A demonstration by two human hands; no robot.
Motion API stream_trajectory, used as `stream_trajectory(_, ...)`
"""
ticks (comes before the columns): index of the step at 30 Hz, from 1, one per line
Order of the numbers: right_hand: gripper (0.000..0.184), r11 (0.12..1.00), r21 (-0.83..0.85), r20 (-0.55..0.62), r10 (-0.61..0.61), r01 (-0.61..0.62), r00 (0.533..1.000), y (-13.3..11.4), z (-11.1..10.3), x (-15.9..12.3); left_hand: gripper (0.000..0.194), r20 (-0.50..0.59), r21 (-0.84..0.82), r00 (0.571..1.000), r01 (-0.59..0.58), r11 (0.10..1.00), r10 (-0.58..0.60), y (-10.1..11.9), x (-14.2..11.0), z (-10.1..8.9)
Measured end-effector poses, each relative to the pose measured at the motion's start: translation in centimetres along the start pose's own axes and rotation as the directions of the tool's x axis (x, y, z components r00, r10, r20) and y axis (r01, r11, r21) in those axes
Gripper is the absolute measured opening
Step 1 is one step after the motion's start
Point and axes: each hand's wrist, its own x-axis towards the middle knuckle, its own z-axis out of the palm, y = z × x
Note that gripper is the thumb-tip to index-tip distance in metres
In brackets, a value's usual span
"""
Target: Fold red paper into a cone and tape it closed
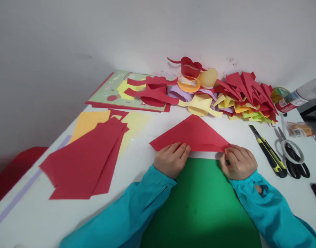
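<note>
A red sheet of paper (192,132), folded into a triangle, lies on the white table with its peak pointing away from me. My left hand (172,159) presses on its near edge, left of the middle, with fingers curled. At the right corner, my right hand (238,162) pinches the paper between thumb and fingers. A narrow strip along the near edge looks folded over. Below both hands spreads a green sheet (201,199), partly hidden by my teal sleeves.
Red paper pieces (88,162) lie at left, over yellow and orange sheets. Folded paper shapes (240,96) and rolled paper bands (155,91) line the wall. A utility knife (268,151), scissors (293,160), a tape roll (299,159) and a bottle (293,98) are at right.
</note>
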Motion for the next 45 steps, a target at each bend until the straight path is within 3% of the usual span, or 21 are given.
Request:
stream_trajectory(4, 0.005, 0.999, 0.009, 0.018, -0.031, 0.030, 0.999, -0.2, -0.2, 0.2, 0.019, -0.002, 0.008, 1.000, -0.005, 1.000, 0.005, -0.4, 0.1, 0.0)
stream_trajectory(8, 0.006, 0.996, 0.020, 0.021, -0.086, 0.086, 0.996, 0.6, -0.2, 0.0, 0.019, -0.016, 0.046, 1.000, 0.013, 0.999, -0.013, -2.1, -0.3, -0.1)
stream_trajectory(13, 0.010, 1.000, -0.023, -0.024, -0.020, 0.019, 1.000, 2.2, -0.1, -0.1, 0.023, -0.064, 0.107, 0.996, 0.071, 0.992, -0.064, -4.1, -1.1, -0.3)
stream_trajectory(16, 0.021, 0.999, 0.028, -0.021, -0.016, 0.017, 1.000, 1.6, -0.5, 0.2, 0.023, -0.045, 0.060, 0.999, 0.025, 0.998, -0.022, -3.1, -0.8, -0.4)
stream_trajectory(19, 0.028, 0.988, 0.122, 0.021, -0.098, 0.094, 0.995, -0.3, -0.8, 0.6, 0.020, -0.034, 0.000, 0.999, -0.011, 1.000, 0.011, -1.1, -0.3, -0.4)
stream_trajectory(24, 0.021, 0.940, 0.265, 0.021, -0.228, 0.214, 0.973, -2.7, -0.6, 0.7, 0.019, -0.049, -0.101, 0.997, -0.057, 0.993, 0.052, 1.6, 0.4, -0.2)
stream_trajectory(30, 0.016, 0.911, 0.316, 0.026, -0.287, 0.264, 0.958, -3.3, -0.5, 0.0, 0.023, -0.059, -0.194, 0.996, -0.080, 0.978, 0.070, 3.7, 0.6, -0.2)
stream_trajectory(35, 0.016, 0.898, 0.361, 0.030, -0.279, 0.249, 0.960, -3.5, -0.4, 0.0, 0.023, -0.060, -0.237, 0.993, -0.113, 0.965, 0.102, 4.2, 0.7, -0.3)
stream_trajectory(45, 0.011, 0.919, 0.343, 0.029, -0.216, 0.193, 0.976, -3.2, -0.6, 0.5, 0.011, -0.100, -0.231, 0.995, -0.032, 0.972, 0.009, 3.5, 1.2, -0.6)
